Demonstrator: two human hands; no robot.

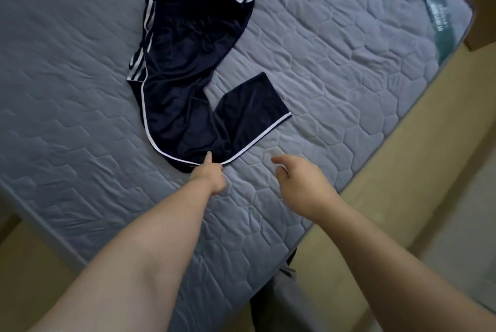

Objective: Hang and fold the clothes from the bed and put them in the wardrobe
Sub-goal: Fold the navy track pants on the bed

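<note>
- Left hand pinches the near edge of the track pants, which run away from me up the bed.
- Right hand, just beside: grip loose, empty.

Nothing here reads clearly: the teal label at the mattress corner carries white lettering, too blurred to read.

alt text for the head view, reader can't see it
A person's left hand pinches the white-trimmed near edge of a crumpled dark navy sports garment lying on a grey quilted mattress. The right hand hovers beside it over the mattress, fingers loosely curled, holding nothing.
</note>
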